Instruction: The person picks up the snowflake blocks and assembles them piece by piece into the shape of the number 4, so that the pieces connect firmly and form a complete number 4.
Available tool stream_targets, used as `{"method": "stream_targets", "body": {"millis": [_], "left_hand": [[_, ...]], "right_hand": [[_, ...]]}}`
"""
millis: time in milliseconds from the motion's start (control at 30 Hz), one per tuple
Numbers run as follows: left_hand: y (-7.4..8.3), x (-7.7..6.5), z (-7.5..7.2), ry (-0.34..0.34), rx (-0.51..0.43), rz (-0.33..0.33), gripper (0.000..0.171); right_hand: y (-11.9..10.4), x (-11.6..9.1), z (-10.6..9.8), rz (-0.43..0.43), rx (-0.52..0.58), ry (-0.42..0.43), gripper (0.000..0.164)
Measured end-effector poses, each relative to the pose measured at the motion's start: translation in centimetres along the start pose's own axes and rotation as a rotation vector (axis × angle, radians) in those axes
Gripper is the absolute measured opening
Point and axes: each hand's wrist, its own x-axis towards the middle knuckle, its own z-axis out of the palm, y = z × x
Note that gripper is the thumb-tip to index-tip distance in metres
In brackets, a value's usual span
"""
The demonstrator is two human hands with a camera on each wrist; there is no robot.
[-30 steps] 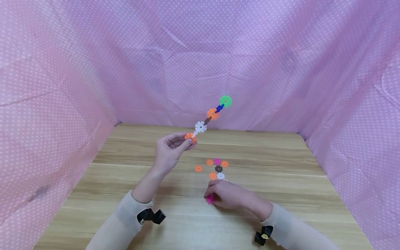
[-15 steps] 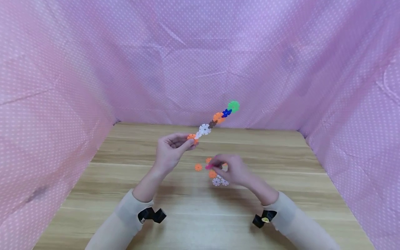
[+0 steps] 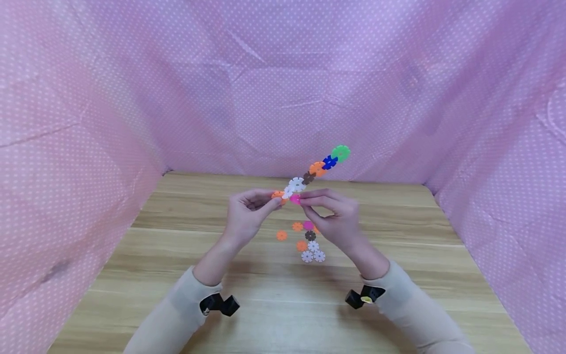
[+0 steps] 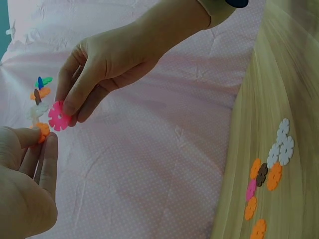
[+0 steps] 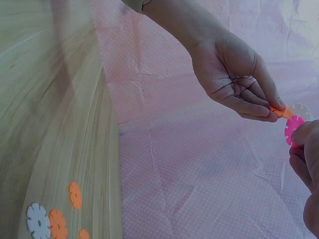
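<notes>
My left hand [image 3: 243,221] pinches an orange notched disc [image 3: 277,195] at the near end of a chain of snowflake discs. From there the chain slants up to the right through two white discs [image 3: 297,185], a brown disc [image 3: 308,177], an orange one, a blue disc [image 3: 329,162] and a green disc [image 3: 341,153] at the far end. Between thumb and fingers my right hand [image 3: 340,219] pinches a pink notched disc [image 4: 59,117]. Its edge is close beside the held orange disc, seen from both wrists. Both hands are raised above the table.
Loose discs lie on the wooden table [image 3: 274,309] below the hands: several orange [image 3: 281,235], several white [image 3: 307,256], a brown [image 3: 310,236] and a pink one [image 3: 308,225]. Pink dotted cloth [image 3: 283,98] walls the table at the back and sides.
My right hand has lifted the pink disc from near the table up to the chain. The chain's green end has swung right and slightly down; my left hand has shifted slightly right.
</notes>
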Motion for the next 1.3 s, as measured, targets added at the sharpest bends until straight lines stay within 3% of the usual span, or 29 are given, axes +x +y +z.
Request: {"method": "stream_targets", "body": {"millis": [300, 467, 633, 767, 900, 1000, 1133, 1300], "left_hand": [[-0.47, -0.18, 0.23, -0.001, -0.016, 0.0, 0.021], [-0.69, -0.21, 0.32, -0.007, -0.041, 0.006, 0.022], [-0.88, -0.27, 0.38, -0.012, -0.08, -0.003, 0.022], [-0.89, -0.23, 0.37, -0.009, -0.094, -0.011, 0.022], [-0.79, -0.18, 0.29, -0.015, -0.092, -0.018, 0.021], [-0.67, -0.17, 0.16, -0.023, -0.082, -0.02, 0.022], [-0.56, -0.18, -0.03, -0.039, -0.065, -0.032, 0.021], [-0.54, -0.02, 0.07, -0.045, -0.069, -0.054, 0.021]], "right_hand": [[0.2, -0.06, 0.47, -0.04, -0.034, 0.033, 0.023], [0.09, -0.12, 0.63, -0.052, -0.006, 0.024, 0.006], [0.06, -0.2, 0.71, -0.073, -0.008, 0.014, 0.003], [0.07, -0.07, 0.76, -0.088, 0.003, 0.014, 0.015], [0.16, 0.06, 0.81, -0.081, 0.03, 0.019, 0.005], [0.22, 0.12, 0.78, -0.08, 0.042, 0.02, 0.009], [0.28, 0.15, 0.63, -0.118, 0.022, 0.003, 0.007], [0.4, 0.49, 0.53, -0.183, -0.027, -0.02, 0.016]]}}
